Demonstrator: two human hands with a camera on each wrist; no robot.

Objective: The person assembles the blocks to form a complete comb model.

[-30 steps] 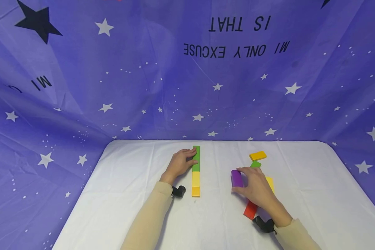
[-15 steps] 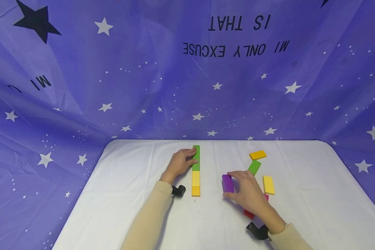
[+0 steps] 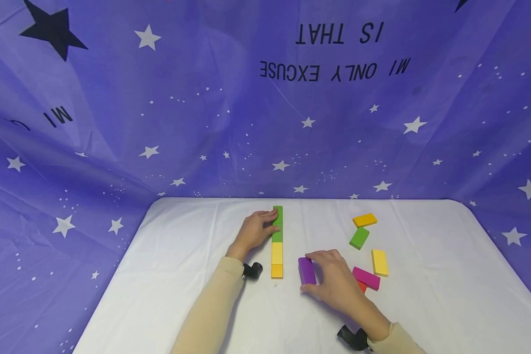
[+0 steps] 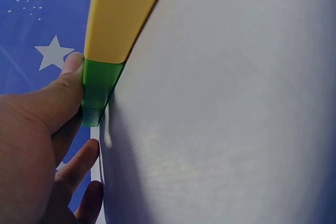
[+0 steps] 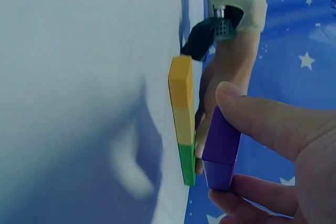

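**Purple block on the move toward the line**

Since the earlier frames, the right hand [image 3: 334,278] had slid the purple block [image 3: 307,270] leftward across the white tablecloth [image 3: 181,275], away from the loose pile and much closer to the row. Everything else stayed put, left hand included.

Going left to right: the left hand [image 3: 253,231] lay against the left side of the block row [image 3: 277,242], fingers fairly straight, thumb and fingertips pressing on the green blocks [image 3: 278,223] at the far end rather than wrapping round them. That row ran straight away from the person: green at the far end, then pale yellow, then orange nearest.

Just right of the row's near end sat the purple block, pinched between the right thumb and fingers, so that hand was curled round it. Its long axis pointed away from the person, roughly parallel to the row, near it but not touching. Whether it was resting on the cloth or lifted slightly, I couldn't tell.

Further right were the leftovers: a magenta block [image 3: 366,278] overlapping a red one [image 3: 362,286], a loose green block [image 3: 359,238], a yellow block [image 3: 379,262], and an orange block [image 3: 365,220] furthest back.
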